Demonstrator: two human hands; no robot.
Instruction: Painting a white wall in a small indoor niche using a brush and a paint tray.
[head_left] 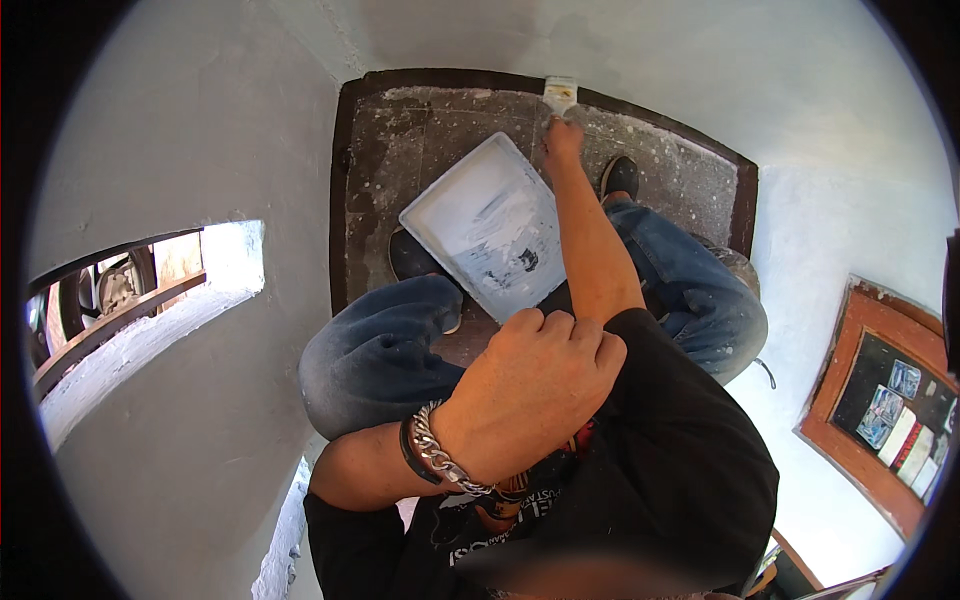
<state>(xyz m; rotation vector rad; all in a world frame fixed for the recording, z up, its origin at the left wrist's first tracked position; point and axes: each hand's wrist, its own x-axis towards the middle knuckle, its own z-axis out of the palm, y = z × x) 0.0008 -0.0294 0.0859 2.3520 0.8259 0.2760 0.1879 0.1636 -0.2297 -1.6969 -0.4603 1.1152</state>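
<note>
One smooth grey wall (200, 130) is seen on the left. One dark stone-like floor (375, 180) is dotted with many white paint spots. On it, two bent legs in blue jeans (680, 290) are spread apart. The floor is edged by one dark brown painted strip (440, 78). Between the legs, one square white plastic tray (448, 180) is set down, smeared inside with white and grey paint. One left hand (530, 390) is held in front of the black shirt, its fingers curled in; whether anything is held inside cannot be told. One right hand (563, 138) is stretched past the tray, with its fingers pinched on one flat, white-smeared brush (560, 97). The brush is held at the strip, ahead of the tray; whether they are touching cannot be told. One silver chain bracelet (430, 442) and one thin black band (408, 450) are worn on the left wrist.
</note>
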